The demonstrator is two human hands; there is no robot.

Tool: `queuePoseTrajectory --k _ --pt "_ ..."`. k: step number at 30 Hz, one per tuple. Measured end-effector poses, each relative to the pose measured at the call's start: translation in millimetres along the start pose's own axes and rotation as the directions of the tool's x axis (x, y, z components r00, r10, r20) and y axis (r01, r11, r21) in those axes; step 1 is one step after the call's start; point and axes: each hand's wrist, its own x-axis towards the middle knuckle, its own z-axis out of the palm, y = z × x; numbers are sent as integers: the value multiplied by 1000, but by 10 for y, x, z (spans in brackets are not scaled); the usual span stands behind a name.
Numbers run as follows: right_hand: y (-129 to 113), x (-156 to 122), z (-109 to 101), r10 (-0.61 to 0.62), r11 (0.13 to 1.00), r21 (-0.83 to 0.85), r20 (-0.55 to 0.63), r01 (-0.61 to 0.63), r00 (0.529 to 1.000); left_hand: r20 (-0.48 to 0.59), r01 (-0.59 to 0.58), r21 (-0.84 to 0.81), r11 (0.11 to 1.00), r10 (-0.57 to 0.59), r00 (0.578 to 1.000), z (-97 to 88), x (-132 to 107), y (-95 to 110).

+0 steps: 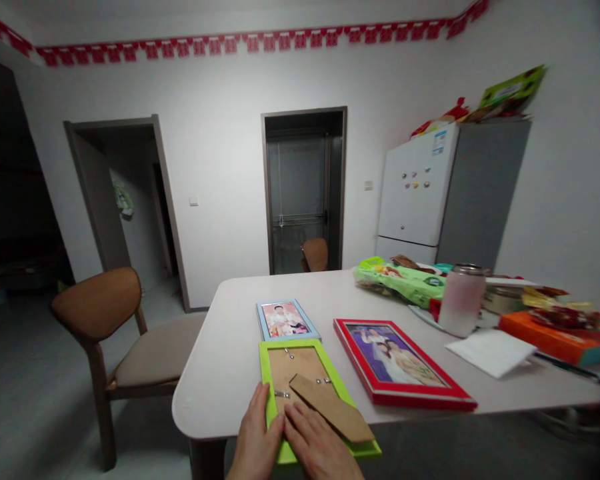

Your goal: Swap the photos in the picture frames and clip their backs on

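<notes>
A lime-green picture frame point(266, 363) lies face down at the table's near edge, showing its brown backing board and small metal clips. Its brown support leg point(333, 408) slants across the lower right of the back. My left hand point(257, 427) grips the frame's left edge, the thumb over the backing. Fingers stretched out, my right hand point(315, 437) rests flat on the lower backing beside the leg. Just beyond lies a light-blue picture frame point(285, 320) with a photo face up. To the right is a red picture frame point(405, 367), also face up with a photo.
On the white table point(215, 373), a pink tumbler point(463, 300), a white napkin point(493, 351), a green snack bag point(400, 280) and an orange box point(560, 333) crowd the right side. A wooden chair point(97, 303) stands at the left, a fridge point(415, 193) behind.
</notes>
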Motion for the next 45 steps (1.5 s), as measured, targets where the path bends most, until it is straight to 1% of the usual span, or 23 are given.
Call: queuePoseTrajectory --k 2,4,6,8,10,12,14,16,17,20,22,24,26,27,29,31,32,34,36,38,41,45 --pt "-38 8 -31 22 1000 19 31 -22 999 1 -34 101 994 34 999 14 -3 -38" --pt "-105 47 -163 49 994 89 98 -58 994 6 -52 172 984 51 999 12 -11 -47" --pt "-157 116 -386 59 971 219 182 -99 982 19 -56 226 973 53 998 4 -18 -44" --pt "-126 201 -639 100 925 337 232 -176 968 38 -66 266 962 58 998 0 -19 -38" --pt "25 275 -835 238 893 331 227 -305 944 47 -82 296 952 72 996 1 -11 -30" --pt "265 317 -914 399 867 236 201 -439 895 54 -93 316 944 80 995 6 5 -22" --pt "512 324 -878 475 849 144 212 -509 854 60 -95 324 941 80 995 7 22 -12" --pt "685 317 -781 485 848 96 259 -521 835 71 -103 326 940 84 994 2 34 -1" --pt "734 316 -729 484 850 80 277 -521 830 74 -107 324 940 88 993 -2 38 5" --pt "765 348 -631 524 838 -5 281 -545 804 83 -116 313 943 94 992 -17 44 21" --pt "746 384 -623 556 823 -59 280 -565 782 87 -110 311 944 87 992 -19 44 23" --pt "716 412 -643 566 820 -92 280 -565 775 93 -95 319 943 68 993 -14 43 20" --pt "653 433 -664 548 835 -102 248 -542 799 97 -81 330 940 51 994 -4 41 16" --pt "602 445 -669 525 850 -90 225 -519 821 97 -77 335 939 47 994 1 41 17" --pt "459 485 -658 441 894 -14 205 -448 873 97 -76 347 935 45 994 8 39 21" --pt "286 551 -619 340 925 89 235 -368 911 97 -77 362 929 45 994 11 39 27" --pt "206 592 -591 302 931 125 261 -343 917 97 -77 369 926 44 994 11 39 29" --pt "87 673 -519 283 932 143 288 -333 915 99 -84 375 923 50 994 11 42 26" --pt "40 735 -439 315 926 123 272 -357 909 100 -100 372 923 68 993 11 48 19" --pt "50 768 -362 339 921 114 241 -373 910 100 -114 369 922 82 992 11 53 14" --pt "106 782 -283 351 919 107 219 -380 910 103 -106 375 921 72 992 10 53 23" --pt "198 801 -265 372 913 85 232 -400 899 107 -104 388 916 67 992 14 30 32"
